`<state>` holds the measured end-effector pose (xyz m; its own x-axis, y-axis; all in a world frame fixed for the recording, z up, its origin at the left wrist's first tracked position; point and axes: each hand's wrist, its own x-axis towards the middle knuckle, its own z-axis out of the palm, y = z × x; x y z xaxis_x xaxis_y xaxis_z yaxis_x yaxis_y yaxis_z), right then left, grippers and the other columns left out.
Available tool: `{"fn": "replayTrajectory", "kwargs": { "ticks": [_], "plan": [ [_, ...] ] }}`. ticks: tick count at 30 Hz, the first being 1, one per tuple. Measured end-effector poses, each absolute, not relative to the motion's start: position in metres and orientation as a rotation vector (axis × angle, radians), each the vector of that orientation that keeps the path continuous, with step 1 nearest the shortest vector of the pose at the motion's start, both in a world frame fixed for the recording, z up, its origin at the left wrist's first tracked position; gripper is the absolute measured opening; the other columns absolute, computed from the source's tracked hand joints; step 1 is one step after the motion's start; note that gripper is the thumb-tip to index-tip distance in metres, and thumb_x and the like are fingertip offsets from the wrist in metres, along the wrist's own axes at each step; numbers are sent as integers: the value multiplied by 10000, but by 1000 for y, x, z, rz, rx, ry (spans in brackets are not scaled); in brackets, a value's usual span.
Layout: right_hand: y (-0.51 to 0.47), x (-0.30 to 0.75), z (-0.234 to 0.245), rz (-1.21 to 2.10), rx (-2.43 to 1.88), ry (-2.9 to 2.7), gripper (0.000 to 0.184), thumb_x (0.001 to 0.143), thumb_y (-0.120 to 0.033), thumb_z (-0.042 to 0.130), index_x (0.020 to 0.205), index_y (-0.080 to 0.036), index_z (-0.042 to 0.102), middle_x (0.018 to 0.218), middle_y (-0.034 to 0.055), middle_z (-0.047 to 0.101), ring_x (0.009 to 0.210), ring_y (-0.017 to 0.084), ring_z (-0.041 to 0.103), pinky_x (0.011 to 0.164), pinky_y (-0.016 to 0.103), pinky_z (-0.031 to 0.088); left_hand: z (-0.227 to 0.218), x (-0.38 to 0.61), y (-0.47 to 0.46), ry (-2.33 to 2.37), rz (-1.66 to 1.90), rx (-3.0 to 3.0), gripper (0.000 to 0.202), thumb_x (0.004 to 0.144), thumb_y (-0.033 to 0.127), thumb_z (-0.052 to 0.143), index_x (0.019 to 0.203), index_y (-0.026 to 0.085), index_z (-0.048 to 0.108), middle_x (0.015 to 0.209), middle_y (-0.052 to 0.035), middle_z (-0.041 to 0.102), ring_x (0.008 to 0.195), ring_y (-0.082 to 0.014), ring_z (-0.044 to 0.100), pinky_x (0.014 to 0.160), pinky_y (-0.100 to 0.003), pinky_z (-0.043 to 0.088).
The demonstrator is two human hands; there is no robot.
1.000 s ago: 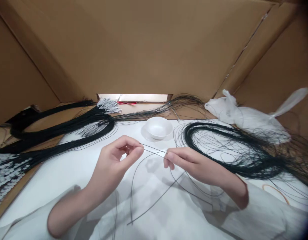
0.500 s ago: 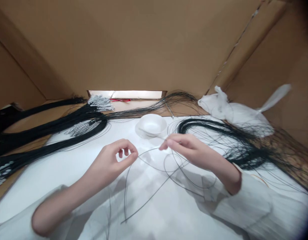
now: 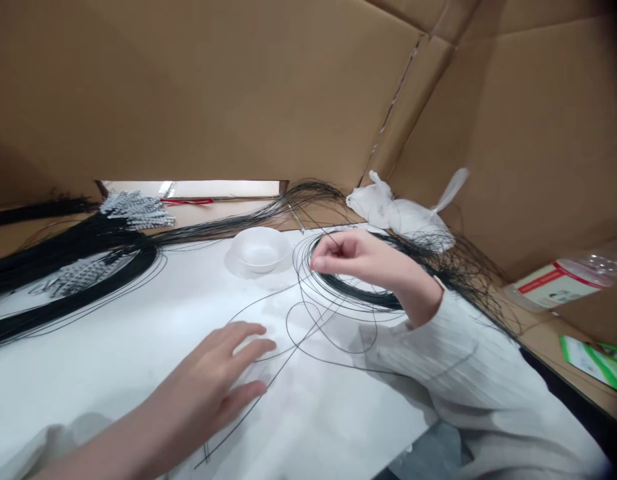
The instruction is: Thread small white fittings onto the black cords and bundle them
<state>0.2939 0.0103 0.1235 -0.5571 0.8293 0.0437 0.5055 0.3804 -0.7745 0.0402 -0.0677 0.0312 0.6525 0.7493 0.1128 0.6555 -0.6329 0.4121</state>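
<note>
My left hand [image 3: 223,373] is open over the white table, fingers apart, beside loops of thin black cord [image 3: 294,347]. Nothing shows in its fingers. My right hand [image 3: 351,255] is closed in a pinch above a coil of black cords [image 3: 348,288] on the right. A thin dark cord runs at its fingertips; the exact grip is too fine to see clearly. Between the hands and farther back stands a small white bowl [image 3: 261,250].
Bundles of black cords [image 3: 73,303] with pale grey-white ends [image 3: 138,210] lie on the left. Back right, a white plastic bag [image 3: 413,217] rests by the cardboard wall [image 3: 238,93]. A labelled clear container [image 3: 563,283] and a green-white packet [image 3: 595,360] are at far right.
The view has swung right, bringing the container and packet in. My left hand has opened and let go of the cord. My right hand has moved over the coil, still pinched.
</note>
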Motion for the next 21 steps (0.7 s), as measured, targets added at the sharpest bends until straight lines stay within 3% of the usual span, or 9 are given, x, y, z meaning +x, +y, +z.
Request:
{"fn": "replayTrajectory", "kwargs": {
  "ticks": [4,7,12,16,21],
  "plan": [
    [4,306,110,1015,-1246,-2590,182,744,-322,589,810,-159,633,585,-38,466,522,76,403,466,203,264,12,50,-73,1081,385,2567,238,871,217,394,1064,248,531,1125,-64,519,1005,-206,509,831,-344,459],
    [0,312,93,868,-1384,-2673,162,709,-277,609,834,-181,642,674,-22,541,567,84,455,502,202,299,9,51,-75,1081,397,2585,246,877,188,369,1018,229,566,1024,-63,557,892,-179,549,761,-305,485],
    [4,310,58,715,-1616,-2529,220,701,-376,603,789,-175,618,713,2,613,600,113,502,531,221,321,15,53,-78,1048,489,2646,282,858,156,362,979,232,605,913,-52,591,791,-155,570,684,-246,494],
    [5,303,38,602,-1586,-2487,76,719,-218,531,724,-174,593,674,6,614,589,113,490,531,226,314,18,53,-77,1048,496,2620,296,849,146,359,958,241,618,896,-52,602,777,-158,574,664,-241,494],
    [3,299,36,594,-1549,-2438,94,689,-131,473,655,-159,557,633,11,589,564,104,464,535,231,309,13,52,-77,1021,571,2568,291,850,154,364,966,247,615,902,-56,607,769,-162,577,671,-255,496]
  ]
}}
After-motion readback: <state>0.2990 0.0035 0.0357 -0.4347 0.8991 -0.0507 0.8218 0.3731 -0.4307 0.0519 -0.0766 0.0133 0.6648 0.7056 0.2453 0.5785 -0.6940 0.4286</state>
